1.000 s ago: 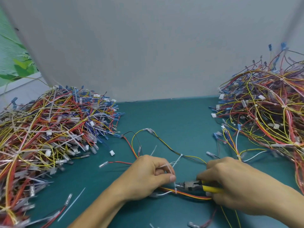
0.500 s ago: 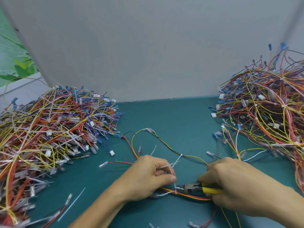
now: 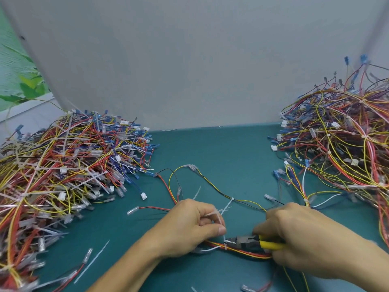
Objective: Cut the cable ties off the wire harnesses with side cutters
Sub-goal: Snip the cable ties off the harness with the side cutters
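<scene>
One wire harness (image 3: 237, 250) of red, orange and yellow wires lies on the green table in front of me. My left hand (image 3: 189, 226) grips it, with cut white cable ties (image 3: 216, 213) caught between its fingers. My right hand (image 3: 301, 239) holds the yellow-handled side cutters (image 3: 252, 243). The cutter jaws point left and sit at a white cable tie (image 3: 224, 245) on the bundle, just right of my left thumb. Another white tie (image 3: 231, 200) binds the harness's yellow and black branch further back.
A big heap of wire harnesses and loose ties (image 3: 63, 173) fills the left side of the green table (image 3: 221, 157). A second heap of harnesses (image 3: 341, 144) rises at the right. A grey wall stands close behind. Loose tie offcuts (image 3: 92, 260) lie near the front.
My right hand has shifted slightly left and down, bringing the cutter jaws up to the tie beside my left thumb. My left hand has stayed in place.
</scene>
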